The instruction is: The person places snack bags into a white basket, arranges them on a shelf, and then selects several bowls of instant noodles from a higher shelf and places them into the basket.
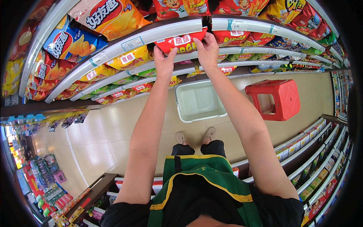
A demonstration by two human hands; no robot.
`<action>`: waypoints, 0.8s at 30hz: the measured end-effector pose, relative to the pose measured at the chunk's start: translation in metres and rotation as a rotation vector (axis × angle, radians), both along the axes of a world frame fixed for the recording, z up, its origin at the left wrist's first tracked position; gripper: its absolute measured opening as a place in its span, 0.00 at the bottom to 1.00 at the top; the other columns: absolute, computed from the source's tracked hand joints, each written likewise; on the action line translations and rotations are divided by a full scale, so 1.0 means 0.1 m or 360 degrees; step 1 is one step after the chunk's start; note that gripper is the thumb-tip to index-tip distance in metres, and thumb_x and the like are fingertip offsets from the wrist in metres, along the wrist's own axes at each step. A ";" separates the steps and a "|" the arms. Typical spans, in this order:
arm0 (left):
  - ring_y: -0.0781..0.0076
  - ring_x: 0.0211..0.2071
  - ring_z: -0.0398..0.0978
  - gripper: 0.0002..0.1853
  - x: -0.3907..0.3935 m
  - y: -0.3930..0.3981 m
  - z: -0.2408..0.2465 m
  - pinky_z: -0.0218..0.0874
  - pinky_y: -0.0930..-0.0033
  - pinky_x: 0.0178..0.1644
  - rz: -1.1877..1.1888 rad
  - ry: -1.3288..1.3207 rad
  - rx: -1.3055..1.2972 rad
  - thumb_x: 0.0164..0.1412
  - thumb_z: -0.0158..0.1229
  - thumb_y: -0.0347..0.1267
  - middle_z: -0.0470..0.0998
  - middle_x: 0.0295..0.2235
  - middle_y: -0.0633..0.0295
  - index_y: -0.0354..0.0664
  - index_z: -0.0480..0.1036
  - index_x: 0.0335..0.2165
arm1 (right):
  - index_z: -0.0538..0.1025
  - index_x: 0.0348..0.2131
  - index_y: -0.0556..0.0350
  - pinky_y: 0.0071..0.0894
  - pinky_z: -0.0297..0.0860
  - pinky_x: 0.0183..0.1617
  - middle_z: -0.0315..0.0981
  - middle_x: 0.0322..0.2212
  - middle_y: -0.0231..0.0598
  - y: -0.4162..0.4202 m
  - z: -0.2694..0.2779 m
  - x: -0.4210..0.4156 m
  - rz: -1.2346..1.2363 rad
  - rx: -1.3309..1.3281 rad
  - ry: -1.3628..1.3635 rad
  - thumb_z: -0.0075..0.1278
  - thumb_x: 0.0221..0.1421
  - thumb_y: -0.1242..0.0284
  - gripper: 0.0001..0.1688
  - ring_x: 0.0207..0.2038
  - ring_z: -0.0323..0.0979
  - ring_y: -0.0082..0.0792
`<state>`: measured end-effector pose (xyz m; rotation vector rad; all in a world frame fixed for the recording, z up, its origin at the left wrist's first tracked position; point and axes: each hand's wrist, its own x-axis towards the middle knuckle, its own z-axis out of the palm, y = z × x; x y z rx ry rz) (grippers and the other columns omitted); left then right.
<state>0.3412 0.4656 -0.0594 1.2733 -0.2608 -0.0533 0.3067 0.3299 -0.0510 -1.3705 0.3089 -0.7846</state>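
A red snack bag (181,42) lies at the front of a shelf, held at both ends. My left hand (166,61) grips its left end, thumb in front. My right hand (206,51) pinches its upper right corner between thumb and fingers. Left of it on the same shelf is a yellow snack bag (130,57), and to the right sits another red snack bag (231,37). Just above the held bag runs a white shelf edge strip (173,27) with price tags. Larger chip bags stand on the shelf above, among them an orange one (113,18).
An empty pale plastic basket (200,117) sits on the tiled floor below the shelves. To its right is a red plastic stool (287,99). My shoes are just behind the basket. Another shelf rack (309,159) with boxed goods stands behind me.
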 end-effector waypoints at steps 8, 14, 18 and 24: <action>0.74 0.46 0.66 0.21 -0.07 0.03 0.11 0.54 0.73 0.52 0.0145 0.0025 -0.0160 0.59 0.48 0.25 0.69 0.46 0.58 0.31 0.58 0.51 | 0.71 0.38 0.65 0.24 0.68 0.42 0.74 0.35 0.42 -0.03 0.02 -0.02 -0.0156 0.0059 0.0042 0.52 0.50 0.78 0.13 0.37 0.72 0.26; 0.75 0.43 0.68 0.17 -0.07 -0.01 0.16 0.57 0.74 0.49 0.0327 0.0231 -0.0235 0.59 0.49 0.25 0.71 0.43 0.59 0.30 0.65 0.47 | 0.73 0.33 0.64 0.21 0.67 0.37 0.75 0.29 0.39 -0.05 0.04 -0.02 -0.0282 0.0081 0.0212 0.53 0.49 0.77 0.09 0.32 0.72 0.24; 0.77 0.38 0.69 0.14 -0.02 -0.03 0.16 0.59 0.76 0.44 0.0455 0.0413 -0.0253 0.57 0.52 0.26 0.74 0.38 0.61 0.31 0.69 0.43 | 0.74 0.31 0.64 0.16 0.65 0.34 0.74 0.26 0.33 -0.07 0.11 -0.01 -0.0317 0.0067 0.0324 0.54 0.49 0.78 0.08 0.30 0.70 0.18; 0.81 0.36 0.69 0.15 0.01 -0.04 0.10 0.58 0.79 0.39 0.0444 0.0573 -0.0204 0.56 0.56 0.29 0.74 0.37 0.66 0.37 0.69 0.43 | 0.74 0.31 0.64 0.16 0.65 0.35 0.74 0.27 0.33 -0.07 0.13 -0.01 -0.0389 0.0110 0.0385 0.54 0.49 0.77 0.07 0.30 0.70 0.18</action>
